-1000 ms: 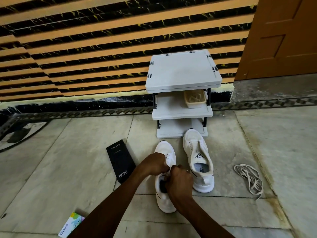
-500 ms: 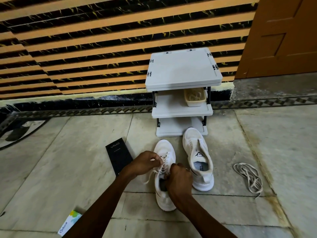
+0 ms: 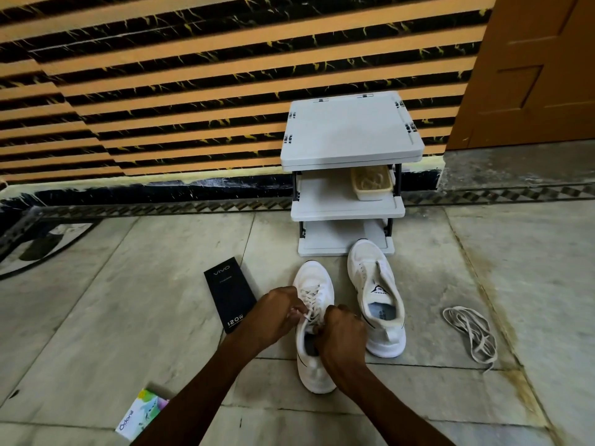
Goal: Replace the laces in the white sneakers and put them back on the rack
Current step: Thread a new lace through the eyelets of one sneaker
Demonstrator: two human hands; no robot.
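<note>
Two white sneakers stand on the floor before a white three-shelf rack point(image 3: 349, 209). The left sneaker point(image 3: 314, 365) carries a white lace point(image 3: 311, 296) threaded through its eyelets. My left hand point(image 3: 277, 312) pinches one end of that lace beside the shoe's left edge. My right hand point(image 3: 343, 333) is curled over the shoe's opening and grips the lace's other part; its fingertips are hidden. The right sneaker point(image 3: 376, 297) has no lace, and its tongue shows a black logo. A loose off-white lace point(image 3: 471, 336) lies bundled on the floor to the right.
A black phone box point(image 3: 230, 297) lies left of the sneakers. A small colourful carton point(image 3: 141, 413) sits near the bottom left. A beige basket point(image 3: 372, 185) stands on the rack's middle shelf. A striped wall runs behind, with a wooden door point(image 3: 528, 69) at the right.
My left hand pulled out to the left with the lace end and then came back towards the shoe. My right hand stayed over the shoe's opening.
</note>
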